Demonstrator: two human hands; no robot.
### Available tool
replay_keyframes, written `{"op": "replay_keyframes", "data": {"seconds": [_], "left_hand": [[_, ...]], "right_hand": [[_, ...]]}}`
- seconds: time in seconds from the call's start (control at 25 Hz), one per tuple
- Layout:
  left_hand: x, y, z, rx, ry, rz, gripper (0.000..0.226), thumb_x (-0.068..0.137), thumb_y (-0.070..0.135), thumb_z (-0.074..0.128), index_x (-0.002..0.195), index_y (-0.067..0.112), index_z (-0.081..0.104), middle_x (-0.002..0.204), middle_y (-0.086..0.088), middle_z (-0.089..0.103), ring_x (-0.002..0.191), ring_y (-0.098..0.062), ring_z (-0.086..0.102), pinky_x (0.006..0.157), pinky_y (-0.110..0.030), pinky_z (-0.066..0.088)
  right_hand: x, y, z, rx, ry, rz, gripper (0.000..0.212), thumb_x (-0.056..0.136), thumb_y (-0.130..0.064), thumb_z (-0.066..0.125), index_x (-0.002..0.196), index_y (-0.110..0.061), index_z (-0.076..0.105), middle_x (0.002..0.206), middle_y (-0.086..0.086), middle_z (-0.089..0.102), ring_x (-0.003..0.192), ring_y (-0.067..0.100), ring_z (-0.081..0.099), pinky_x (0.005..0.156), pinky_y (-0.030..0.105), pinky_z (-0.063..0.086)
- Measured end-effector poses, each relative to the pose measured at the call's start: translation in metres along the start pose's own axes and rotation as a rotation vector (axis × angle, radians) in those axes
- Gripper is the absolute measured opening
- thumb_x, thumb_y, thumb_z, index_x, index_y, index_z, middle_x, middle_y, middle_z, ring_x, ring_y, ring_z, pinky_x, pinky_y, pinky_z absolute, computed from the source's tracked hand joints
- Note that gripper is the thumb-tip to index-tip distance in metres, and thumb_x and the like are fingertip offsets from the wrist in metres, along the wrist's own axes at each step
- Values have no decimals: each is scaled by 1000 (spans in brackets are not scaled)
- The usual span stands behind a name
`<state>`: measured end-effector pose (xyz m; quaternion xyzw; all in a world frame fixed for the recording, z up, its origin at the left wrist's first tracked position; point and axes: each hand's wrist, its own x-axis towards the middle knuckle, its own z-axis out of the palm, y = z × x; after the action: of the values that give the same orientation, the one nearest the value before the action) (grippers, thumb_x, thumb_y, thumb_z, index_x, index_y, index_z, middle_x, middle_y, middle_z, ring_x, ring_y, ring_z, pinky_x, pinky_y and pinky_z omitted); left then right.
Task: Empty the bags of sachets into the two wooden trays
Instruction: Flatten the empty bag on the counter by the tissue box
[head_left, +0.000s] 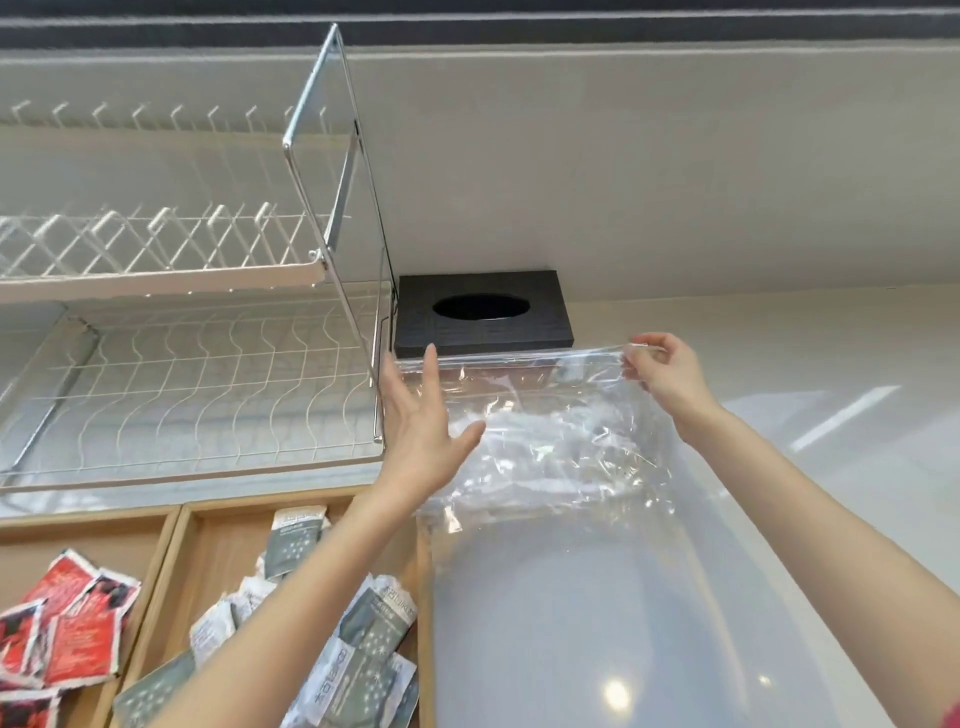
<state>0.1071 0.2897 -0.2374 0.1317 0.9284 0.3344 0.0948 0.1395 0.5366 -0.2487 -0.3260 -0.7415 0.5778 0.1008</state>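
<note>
Far left of the fingers, red-and-white paper sachets lie in the left shallow wooden tray. Below the left hand's fingers, grey-green and white sachets fill the right wooden tray. The white wire dish rack stands just left of those fingers. The left hand spreads straight fingers wide against the crumpled clear plastic bag. Beyond the fingertips sits a black box with an oval opening. The right hand pinches the bag's upper right corner between curled fingers.
</note>
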Motion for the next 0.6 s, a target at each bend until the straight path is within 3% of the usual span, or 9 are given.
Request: {"op": "replay_keyframes", "data": {"seconds": [0.12, 0.24, 0.36, 0.48, 0.6], "left_hand": [[10, -8, 18, 270, 88, 67, 80, 90, 27, 49, 144, 18, -8, 147, -21, -31, 137, -33, -27, 109, -40, -15], [14, -14, 30, 393, 100, 118, 66, 93, 16, 40, 145, 15, -1, 149, -20, -26, 136, -35, -28, 109, -47, -18], [11, -15, 42, 406, 3, 112, 56, 96, 31, 23, 145, 16, 0, 154, -12, -19, 139, -32, -24, 110, -46, -19], [8, -17, 58, 389, -101, 80, 65, 91, 51, 10, 145, 17, -4, 155, -9, -15, 140, -29, -22, 110, -46, -18], [15, -25, 65, 459, -86, 97, 83, 72, 56, -10, 144, 16, -5, 156, -11, -11, 141, -30, -20, 110, -47, -17]], "right_hand": [[9, 7, 13, -178, 13, 48, 45, 92, -24, 47, 133, -9, 39, 118, 12, 57, 103, 24, 56, 90, 34, 42], [-17, 7, 18, -561, 2, -202, 62, 93, -40, 39, 145, -15, 16, 154, 7, 20, 141, 22, 19, 114, 39, 15], [-49, 20, 30, -897, -104, -445, 75, 81, -63, 17, 146, -28, 5, 158, -4, 1, 145, 15, -6, 115, 41, -6], [-44, 42, 47, -1025, -165, -418, 81, 71, -66, 3, 145, -32, 1, 158, -4, -5, 144, 16, -12, 113, 44, -12], [-38, 55, 58, -1033, -155, -394, 81, 71, -64, -1, 145, -32, 1, 158, -4, -6, 145, 18, -10, 114, 45, -11]]}}
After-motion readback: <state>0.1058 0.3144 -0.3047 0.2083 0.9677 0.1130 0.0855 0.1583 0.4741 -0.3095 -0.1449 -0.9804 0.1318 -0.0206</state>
